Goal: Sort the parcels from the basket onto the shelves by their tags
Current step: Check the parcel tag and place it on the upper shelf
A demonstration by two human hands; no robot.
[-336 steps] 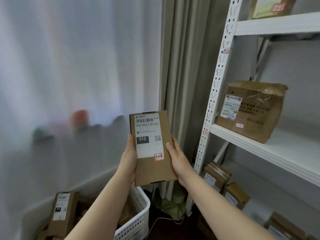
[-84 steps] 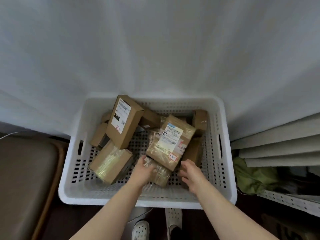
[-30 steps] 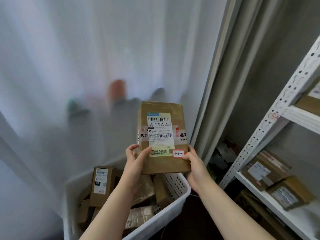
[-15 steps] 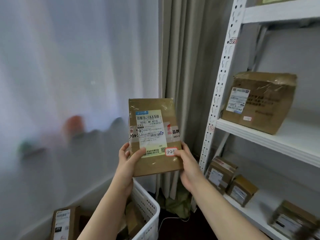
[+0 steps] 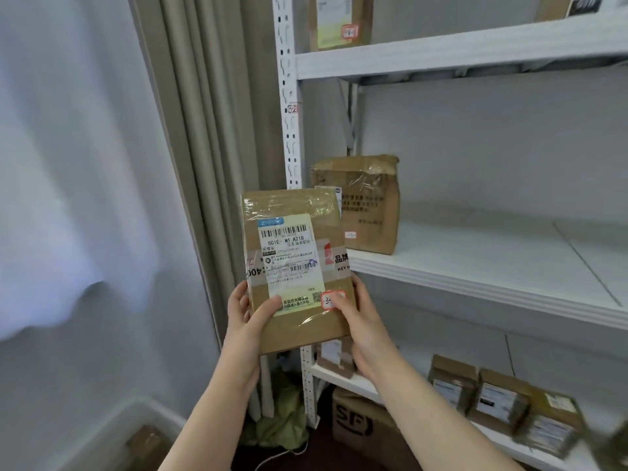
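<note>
Parcel (image 5: 295, 266) at frame centre, pinched at its lower edges by left hand (image 5: 248, 321) and right hand (image 5: 362, 322), thumbs on front. View has swung from basket to shelf (image 5: 492, 263); placing by tag (image 5: 328, 299) judged next.

Head camera looks forward, close to shelving (image 5: 475, 273).

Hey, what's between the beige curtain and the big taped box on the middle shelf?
In the head view, the rack's white slotted upright stands between the curtain and the box; the held parcel covers part of it.
</note>
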